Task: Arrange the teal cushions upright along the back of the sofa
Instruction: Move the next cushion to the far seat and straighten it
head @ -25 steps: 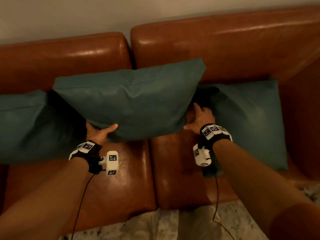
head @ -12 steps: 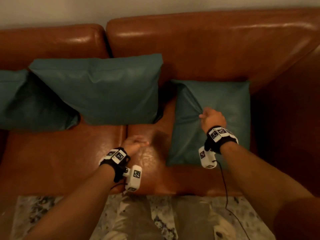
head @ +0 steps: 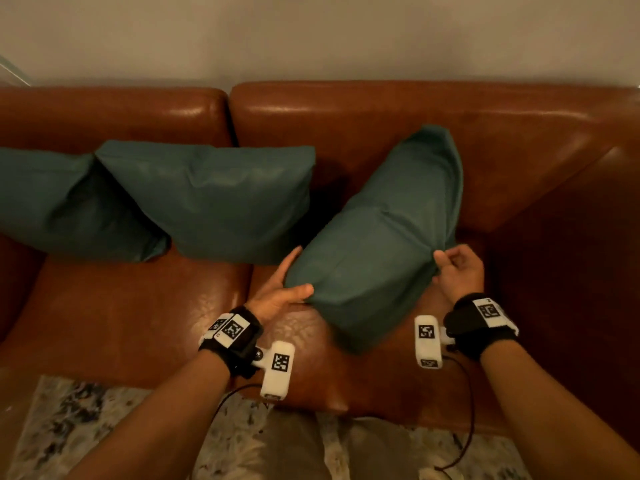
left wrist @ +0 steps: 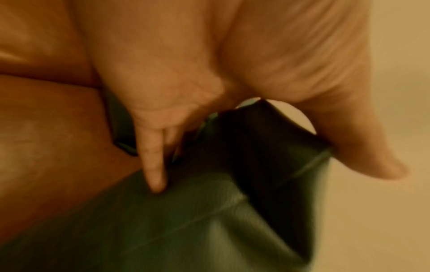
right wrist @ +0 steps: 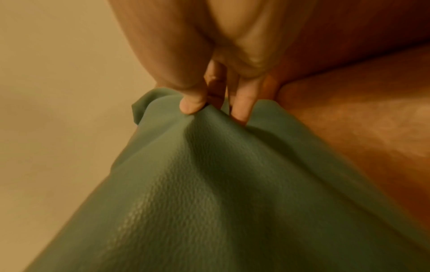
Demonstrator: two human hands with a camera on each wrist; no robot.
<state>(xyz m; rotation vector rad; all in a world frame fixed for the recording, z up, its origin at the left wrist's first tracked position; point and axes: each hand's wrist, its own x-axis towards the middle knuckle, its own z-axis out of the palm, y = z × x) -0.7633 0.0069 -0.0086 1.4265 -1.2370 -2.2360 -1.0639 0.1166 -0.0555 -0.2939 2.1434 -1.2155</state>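
Three teal cushions are on the brown leather sofa. The far left cushion (head: 52,202) and the middle cushion (head: 225,199) lean against the backrest, overlapping slightly. The right cushion (head: 377,244) is raised off the seat and tilted, its top corner against the backrest. My left hand (head: 287,285) grips its lower left corner, thumb in front and fingers behind; the left wrist view shows this hand (left wrist: 256,165) clamped round the cushion (left wrist: 209,220). My right hand (head: 453,268) pinches the right edge. In the right wrist view, thumb and fingers (right wrist: 214,110) bunch the cushion fabric (right wrist: 209,184).
The sofa backrest (head: 381,126) runs along a plain wall. The right armrest (head: 588,254) closes off the seat close to my right hand. The bare seat (head: 138,323) lies in front of the left cushions. A patterned rug (head: 104,427) is below the sofa front.
The right cushion lay flat on the seat under my right hand; now both hands hold it, raised and tilted. My left hand let go of the middle cushion and moved right.
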